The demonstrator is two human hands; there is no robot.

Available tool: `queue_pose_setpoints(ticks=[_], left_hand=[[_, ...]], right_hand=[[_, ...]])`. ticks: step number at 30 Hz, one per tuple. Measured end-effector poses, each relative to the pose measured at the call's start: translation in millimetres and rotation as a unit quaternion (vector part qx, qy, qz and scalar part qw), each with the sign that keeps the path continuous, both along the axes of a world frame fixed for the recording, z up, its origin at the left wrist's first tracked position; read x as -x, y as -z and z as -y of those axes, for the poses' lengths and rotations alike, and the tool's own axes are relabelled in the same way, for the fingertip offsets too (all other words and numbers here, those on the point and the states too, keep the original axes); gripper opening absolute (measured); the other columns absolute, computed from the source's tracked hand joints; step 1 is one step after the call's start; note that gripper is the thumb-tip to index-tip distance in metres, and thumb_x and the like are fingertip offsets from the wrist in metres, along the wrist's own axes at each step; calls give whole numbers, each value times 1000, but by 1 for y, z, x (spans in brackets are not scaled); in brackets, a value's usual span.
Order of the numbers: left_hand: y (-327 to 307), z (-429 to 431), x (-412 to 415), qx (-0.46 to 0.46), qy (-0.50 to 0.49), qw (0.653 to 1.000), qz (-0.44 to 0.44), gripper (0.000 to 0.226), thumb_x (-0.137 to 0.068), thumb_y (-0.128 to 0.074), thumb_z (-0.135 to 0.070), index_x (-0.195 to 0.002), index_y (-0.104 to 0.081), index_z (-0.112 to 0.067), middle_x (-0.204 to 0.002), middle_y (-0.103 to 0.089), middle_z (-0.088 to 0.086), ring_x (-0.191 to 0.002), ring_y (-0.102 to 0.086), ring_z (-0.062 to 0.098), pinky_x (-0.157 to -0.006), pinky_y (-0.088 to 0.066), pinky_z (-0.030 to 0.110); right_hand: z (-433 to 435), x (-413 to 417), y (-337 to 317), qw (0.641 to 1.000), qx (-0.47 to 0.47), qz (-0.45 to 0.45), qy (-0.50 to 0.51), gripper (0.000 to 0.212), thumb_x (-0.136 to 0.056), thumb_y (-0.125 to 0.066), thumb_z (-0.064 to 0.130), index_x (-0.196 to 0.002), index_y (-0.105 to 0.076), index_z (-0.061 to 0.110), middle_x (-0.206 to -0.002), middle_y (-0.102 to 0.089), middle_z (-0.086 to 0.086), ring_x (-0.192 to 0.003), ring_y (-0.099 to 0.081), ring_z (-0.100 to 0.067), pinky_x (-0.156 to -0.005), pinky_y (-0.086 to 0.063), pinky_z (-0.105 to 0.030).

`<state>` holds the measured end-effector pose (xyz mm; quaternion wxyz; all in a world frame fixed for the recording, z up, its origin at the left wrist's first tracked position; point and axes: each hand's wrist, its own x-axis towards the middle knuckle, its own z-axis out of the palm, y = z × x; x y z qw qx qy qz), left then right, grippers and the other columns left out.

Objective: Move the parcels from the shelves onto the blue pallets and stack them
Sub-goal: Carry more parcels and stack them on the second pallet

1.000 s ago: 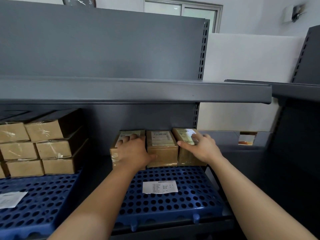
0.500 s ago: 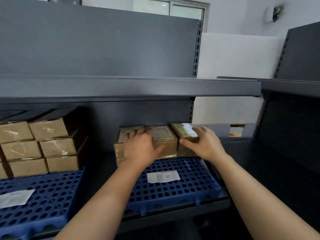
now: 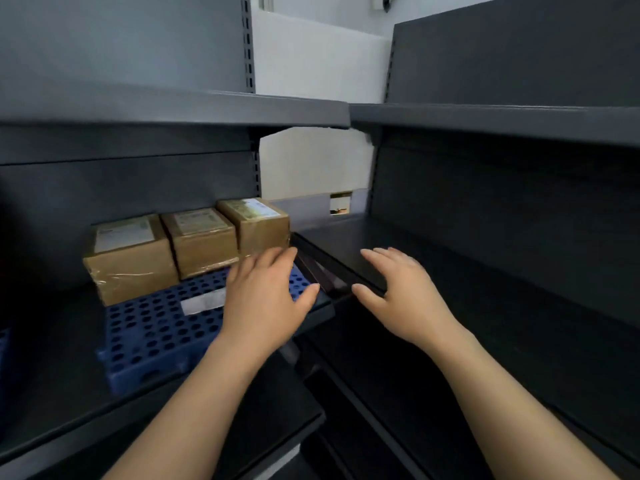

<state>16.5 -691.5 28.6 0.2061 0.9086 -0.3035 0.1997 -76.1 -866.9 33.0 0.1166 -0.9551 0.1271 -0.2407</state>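
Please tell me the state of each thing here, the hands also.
Left hand: open, holding nothing.
Right hand: open, holding nothing.
Parcels: three, taped shut, one row on the pallet.
Pallet: flat on the shelf.
Paper slip: lying flat on the pallet.

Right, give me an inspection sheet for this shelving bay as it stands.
Surface: dark grey metal shelf carrying a blue perforated plastic pallet.
Job's things: three brown cardboard parcels in one row at the pallet's back, labels on top; nothing stacked on them.
Clutter: white paper slip lying on the pallet.
Grippers: left hand open above the pallet's right end; right hand open over the neighbouring dark shelf; neither holds anything.
Cables: nothing seen.
Surroundings: white wall panel behind the gap between shelf units.
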Motion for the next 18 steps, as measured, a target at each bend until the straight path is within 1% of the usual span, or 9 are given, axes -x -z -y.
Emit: queue_pose_setpoints(ticks=[5,8,11,14,18], left_hand=[[10,40,89,25,94,995,-7,65,-86,-50,-59,-141,-41,-26,-143,-45,-8,-132,-37,16,-109,-25,36],[19,59,153,36,143,989,-22,64,-87,-51,-58,-141,-41,-26,-142,-45,-8,-133,-36,15,-111,-24,35],[30,72,224,46,191,980,-42,64,-86,-53,-56,-141,-42,-24,-141,-47,-6,-132,-38,16,-111,-26,37],[41,80,298,40,239,968,-61,65,-87,-51,-57,-142,-40,-24,-142,-46,-5,-132,-39,17,-112,-29,38],[50,87,390,30,313,946,-79,66,-87,-49,-58,-143,-38,-24,-142,-47,-4,-131,-40,17,-110,-32,38]], right_hand=[[16,116,6,997,-10,7,73,58,-94,-53,41,-147,-35,24,-152,-35,3,-145,-20,-16,-119,-16,-37],[21,194,12,992,-13,3,122,58,-94,-53,41,-147,-34,25,-151,-36,4,-145,-19,-15,-119,-17,-37],[19,276,20,986,-11,-3,165,58,-94,-53,41,-146,-35,25,-150,-37,3,-144,-20,-16,-117,-22,-38],[11,361,28,976,-4,-12,215,57,-94,-54,39,-146,-36,24,-149,-39,2,-143,-22,-18,-118,-19,-37],[-6,469,33,958,-6,-15,286,56,-95,-53,39,-146,-36,23,-149,-40,3,-143,-22,-18,-117,-16,-32]])
